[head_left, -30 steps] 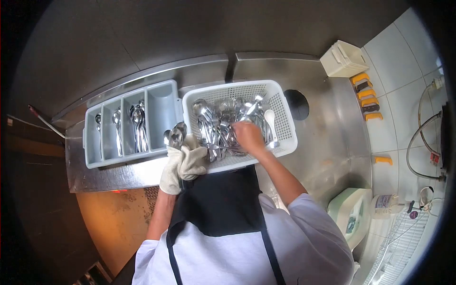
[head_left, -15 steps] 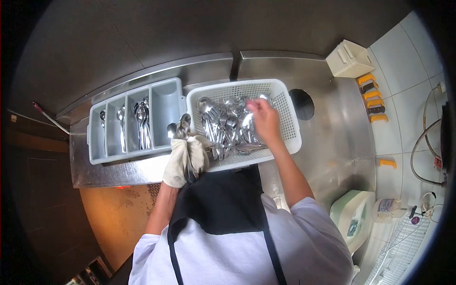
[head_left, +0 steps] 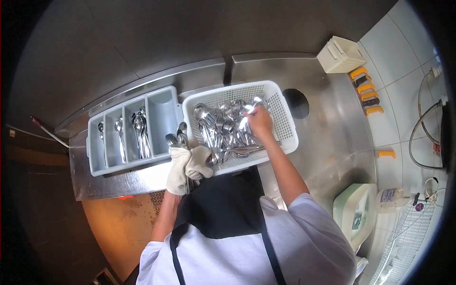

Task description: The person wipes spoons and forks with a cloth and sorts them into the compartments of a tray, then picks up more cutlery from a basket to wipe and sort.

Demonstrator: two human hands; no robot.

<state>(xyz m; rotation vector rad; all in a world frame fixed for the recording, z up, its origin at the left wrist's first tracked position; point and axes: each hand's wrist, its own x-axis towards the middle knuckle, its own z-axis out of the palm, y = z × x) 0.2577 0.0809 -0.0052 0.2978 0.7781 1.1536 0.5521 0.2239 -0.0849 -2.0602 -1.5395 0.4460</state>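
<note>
My left hand (head_left: 183,168), covered by a cream cloth glove, is closed round a bunch of spoons (head_left: 177,137) with their bowls pointing up. It is at the near left corner of a white perforated basket (head_left: 289,126). Inside the basket lies a heap of mixed cutlery (head_left: 223,130), forks and spoons among it. My bare right hand (head_left: 261,124) reaches into the heap's right side, fingers pinched together; what they grip is hard to make out. Left of the basket stands a grey cutlery tray (head_left: 164,116) with spoons (head_left: 140,133) in its three left compartments.
The steel counter (head_left: 327,128) has a round dark hole (head_left: 295,103) right of the basket. Cream containers (head_left: 341,54) stand at the back right corner. Yellow-handled tools (head_left: 365,90) hang along the tiled wall. A pale green-white tub (head_left: 354,213) and a plastic jug (head_left: 390,199) are at the near right.
My right hand has moved slightly down and left in the basket, deeper among the cutlery. My left hand still holds the spoons. The whole view has shifted and turned slightly.
</note>
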